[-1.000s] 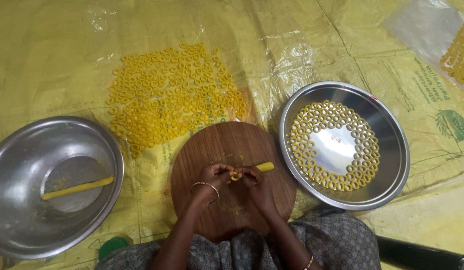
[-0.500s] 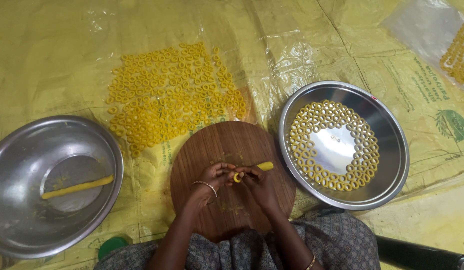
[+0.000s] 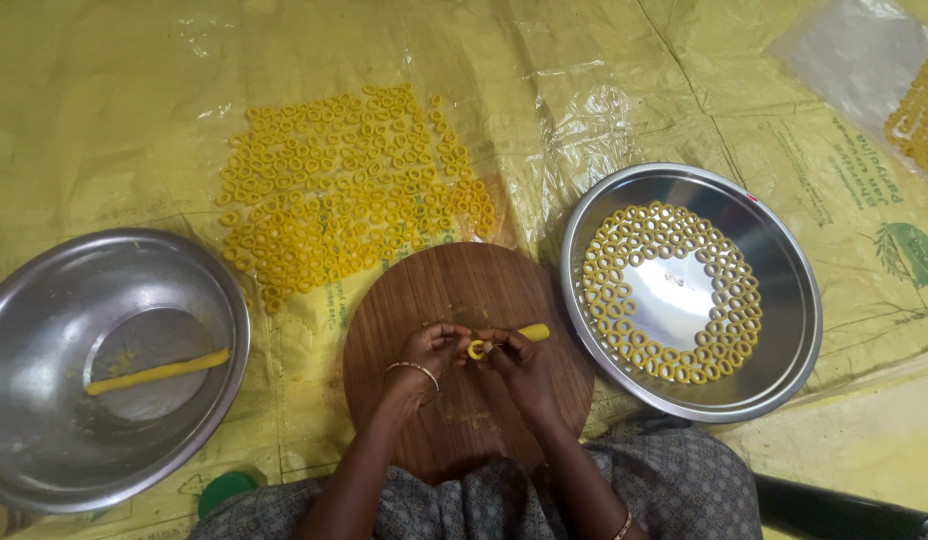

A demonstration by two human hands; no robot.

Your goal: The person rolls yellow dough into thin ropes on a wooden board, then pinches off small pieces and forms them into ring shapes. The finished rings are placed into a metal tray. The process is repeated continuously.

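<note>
Over a round wooden board, my left hand and my right hand meet and pinch a small yellow dough ring. A short yellow dough rope sticks out to the right from my right hand's fingers. A bangle circles my left wrist. Both hands' fingertips touch the ring, which hovers just above the board.
A steel bowl at the right holds several yellow rings laid in circles. A steel bowl at the left holds one long dough rope. Many rings lie spread on the yellow plastic sheet beyond the board. A green lid sits at bottom left.
</note>
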